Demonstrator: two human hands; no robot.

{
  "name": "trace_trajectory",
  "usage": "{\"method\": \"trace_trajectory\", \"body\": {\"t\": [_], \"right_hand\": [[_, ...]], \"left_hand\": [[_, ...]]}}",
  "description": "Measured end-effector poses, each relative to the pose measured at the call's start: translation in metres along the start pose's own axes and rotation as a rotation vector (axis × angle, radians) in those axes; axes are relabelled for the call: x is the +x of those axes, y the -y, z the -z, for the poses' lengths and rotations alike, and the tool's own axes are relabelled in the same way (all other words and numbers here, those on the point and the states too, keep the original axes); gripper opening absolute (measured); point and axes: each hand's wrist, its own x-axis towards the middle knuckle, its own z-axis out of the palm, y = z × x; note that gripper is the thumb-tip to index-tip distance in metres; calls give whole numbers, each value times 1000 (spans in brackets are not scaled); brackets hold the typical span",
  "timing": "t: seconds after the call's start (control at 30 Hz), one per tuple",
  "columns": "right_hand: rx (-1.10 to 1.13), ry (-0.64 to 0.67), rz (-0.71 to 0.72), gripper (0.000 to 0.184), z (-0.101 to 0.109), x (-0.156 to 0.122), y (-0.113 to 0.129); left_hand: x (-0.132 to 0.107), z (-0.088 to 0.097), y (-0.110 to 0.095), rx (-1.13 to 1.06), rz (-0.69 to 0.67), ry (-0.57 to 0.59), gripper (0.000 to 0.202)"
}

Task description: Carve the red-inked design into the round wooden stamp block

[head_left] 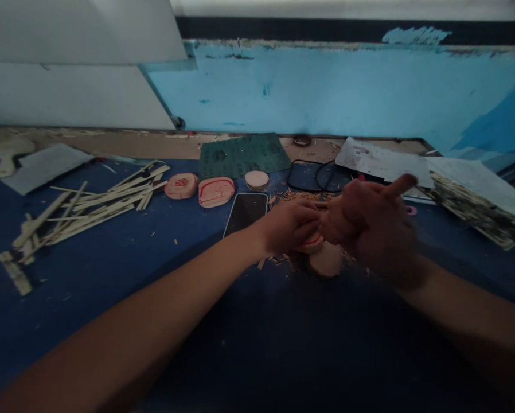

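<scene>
My left hand [289, 226] is closed, its fingers pinched together over the middle of the table. What it grips is mostly hidden; a pale thin edge shows between the two hands. Close beside it on the right, my right hand [373, 229] is curled and smeared by motion, with one finger or thumb sticking out to the upper right. What it holds cannot be made out. Just under the hands lie a round wooden piece with red marks [311, 243], partly covered by my fingers, and a plain wooden disc [327, 259]. Wood shavings [298, 195] are scattered around them.
A phone [246, 212] lies left of my hands. Behind it are two red-marked wooden pieces [215, 191], a pale disc [256, 180] and green sandpaper [244, 155]. Wooden strips [98, 201] spread leftward. A black cord [303, 176], papers [382, 162] and a wood bundle [476, 206] sit right.
</scene>
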Motion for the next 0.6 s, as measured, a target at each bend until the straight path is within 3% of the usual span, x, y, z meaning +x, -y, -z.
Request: {"method": "trace_trajectory", "body": {"t": [0.17, 0.27, 0.4, 0.47, 0.53, 0.6], "right_hand": [[-8, 42, -10, 60, 2, -1, -1], [-14, 34, 29, 60, 3, 1, 0], [-17, 46, -79, 62, 3, 5, 4], [-20, 48, -56, 63, 8, 7, 12], [-156, 65, 14, 62, 18, 7, 24], [-474, 112, 74, 59, 32, 4, 35]], "left_hand": [[-1, 0, 0, 0, 48, 20, 26], [0, 1, 1, 26, 2, 12, 27], [0, -1, 4, 1, -39, 3, 29], [-2, -3, 4, -13, -49, -29, 29], [-4, -5, 5, -8, -52, -60, 27], [-7, -7, 4, 12, -48, -109, 26]]}}
